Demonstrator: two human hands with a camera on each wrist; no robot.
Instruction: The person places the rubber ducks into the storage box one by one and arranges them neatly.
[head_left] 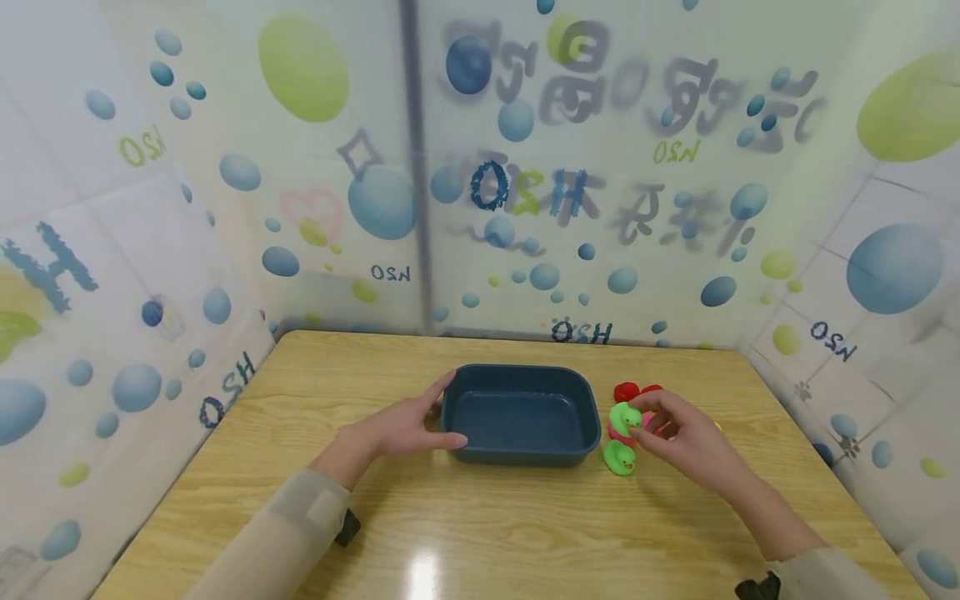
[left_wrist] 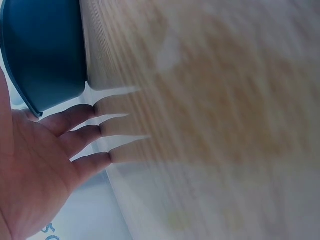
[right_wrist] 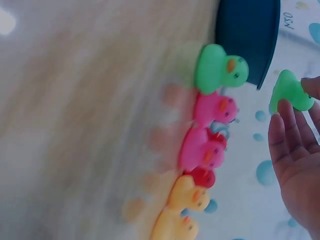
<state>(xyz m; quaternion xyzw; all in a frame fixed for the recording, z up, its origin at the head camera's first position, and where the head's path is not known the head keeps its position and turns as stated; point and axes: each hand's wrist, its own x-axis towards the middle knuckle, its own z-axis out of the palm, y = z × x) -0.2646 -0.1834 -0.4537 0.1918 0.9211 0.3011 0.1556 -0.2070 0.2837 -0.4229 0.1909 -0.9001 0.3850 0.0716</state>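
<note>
A dark blue rectangular basin [head_left: 517, 417] sits on the wooden table. My left hand [head_left: 408, 429] is at its left end, thumb at the near rim and index finger along the far corner. In the left wrist view the other fingers [left_wrist: 82, 137] extend beside the basin, tips at the tabletop. My right hand [head_left: 690, 442] pinches a green rubber duck [head_left: 622, 418] between thumb and fingers, raised off the table to the right of the basin. Another green duck [head_left: 618, 458] stands by the basin's right side, beside pink ducks [right_wrist: 214, 108].
Red ducks [head_left: 626, 392] sit behind the pink ones, and yellow ducks [right_wrist: 187, 195] stand farther right, partly hidden by my right hand in the head view. Curtain-like walls [head_left: 487, 275] with bubble prints enclose the table [head_left: 480, 517] at the back and sides.
</note>
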